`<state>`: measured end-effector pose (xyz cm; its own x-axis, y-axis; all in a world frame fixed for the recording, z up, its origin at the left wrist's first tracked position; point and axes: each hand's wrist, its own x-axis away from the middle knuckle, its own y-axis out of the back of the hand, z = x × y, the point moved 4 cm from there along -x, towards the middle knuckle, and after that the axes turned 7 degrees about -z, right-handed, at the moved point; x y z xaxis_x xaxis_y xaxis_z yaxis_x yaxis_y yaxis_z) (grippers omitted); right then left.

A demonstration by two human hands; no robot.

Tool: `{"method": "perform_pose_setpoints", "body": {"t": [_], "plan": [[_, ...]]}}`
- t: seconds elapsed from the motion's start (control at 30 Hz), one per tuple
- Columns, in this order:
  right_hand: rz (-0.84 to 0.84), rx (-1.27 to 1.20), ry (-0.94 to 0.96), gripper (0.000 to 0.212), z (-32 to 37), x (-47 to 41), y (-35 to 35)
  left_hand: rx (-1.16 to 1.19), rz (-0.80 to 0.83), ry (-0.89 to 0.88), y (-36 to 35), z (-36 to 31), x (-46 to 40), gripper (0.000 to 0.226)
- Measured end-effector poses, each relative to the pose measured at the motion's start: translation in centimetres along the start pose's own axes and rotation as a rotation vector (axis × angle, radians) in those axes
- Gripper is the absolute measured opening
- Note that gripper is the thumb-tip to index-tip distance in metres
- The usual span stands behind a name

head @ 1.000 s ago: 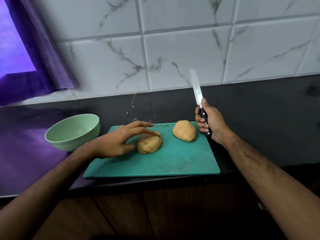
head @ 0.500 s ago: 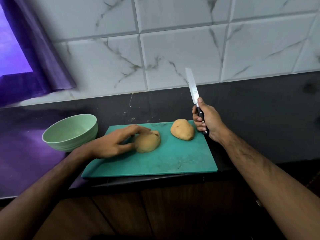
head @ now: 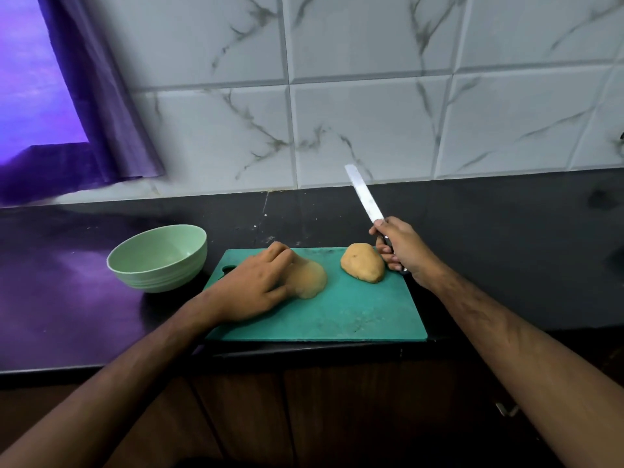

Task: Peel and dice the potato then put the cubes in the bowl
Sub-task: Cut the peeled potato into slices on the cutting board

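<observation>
Behind everything you have a wall [head: 371,96] of white marbled tiles, with a purple curtain [head: 101,113] hanging at its left end. Below it runs the dark tabletop [head: 506,248], its left part washed in purple light. On the tabletop, at its near edge, lies your green board [head: 354,315], with its hanging hole at the left end. Just left of the board sits the pale green bowl [head: 158,258], upright, apart from the board.

Your left hand [head: 256,288] lies on the board's left half, and its fingers [head: 280,255] are curled over the top of the left potato [head: 310,282], gripping it against the board; that potato is blurred, so its surface cannot be read. The right potato [head: 363,266] rests alone on the board's far right part, well apart from the left one and touched by neither hand.

Your right hand [head: 401,248] hovers just beyond the board's right far corner, right beside the right potato. Its fingers [head: 388,261] are wrapped tight round the black handle of the knife [head: 366,197], whose blade points up and leans left, above the tabletop.
</observation>
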<state>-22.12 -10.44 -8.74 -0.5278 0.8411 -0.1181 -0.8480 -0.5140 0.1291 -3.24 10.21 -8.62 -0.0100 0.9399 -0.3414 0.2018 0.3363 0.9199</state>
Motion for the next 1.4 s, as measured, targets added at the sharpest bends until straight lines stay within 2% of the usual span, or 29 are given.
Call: {"method": "perform_pose_setpoints", "body": {"t": [0.2,0.3,0.37,0.43,0.53,0.77,0.93,1.03,1.23,1.4], "plan": [[0.096,0.526,0.079,0.029,4.0,3.0,0.0,0.026,-0.024,0.050,-0.6,-0.6,-0.7,0.052],[0.201,0.723,0.062,0.032,5.6,5.9,-1.0,0.063,-0.068,0.053,-0.8,-0.4,-1.1,0.053],[0.242,0.940,0.095,0.030,6.2,7.8,-1.8,0.072,-0.096,0.048,-0.9,-0.2,-1.0,0.057],[0.248,1.117,0.133,0.029,6.5,9.1,-2.6,0.070,-0.128,0.047,-1.0,-0.1,-0.9,0.061],[0.211,1.243,0.167,0.031,6.3,9.9,-3.4,0.058,-0.161,0.068,-1.2,0.0,-0.8,0.064],[0.195,1.333,0.201,0.025,5.9,11.0,-4.7,-0.021,-0.212,0.069,-1.2,-0.3,-0.8,0.063],[0.212,1.381,0.201,0.037,6.3,11.6,-5.4,0.017,-0.195,0.062,-1.5,-0.2,-0.8,0.066],[0.213,1.412,0.212,0.037,6.4,11.6,-5.5,0.016,-0.183,0.052,-1.6,-0.3,-0.7,0.067],[0.188,1.394,0.255,0.031,7.1,11.4,-5.4,-0.009,-0.164,0.036,-1.5,-0.5,-0.6,0.062],[0.249,1.280,0.267,0.033,7.1,11.7,-5.5,0.005,-0.184,0.018,-1.4,-0.6,-0.5,0.056]]}}
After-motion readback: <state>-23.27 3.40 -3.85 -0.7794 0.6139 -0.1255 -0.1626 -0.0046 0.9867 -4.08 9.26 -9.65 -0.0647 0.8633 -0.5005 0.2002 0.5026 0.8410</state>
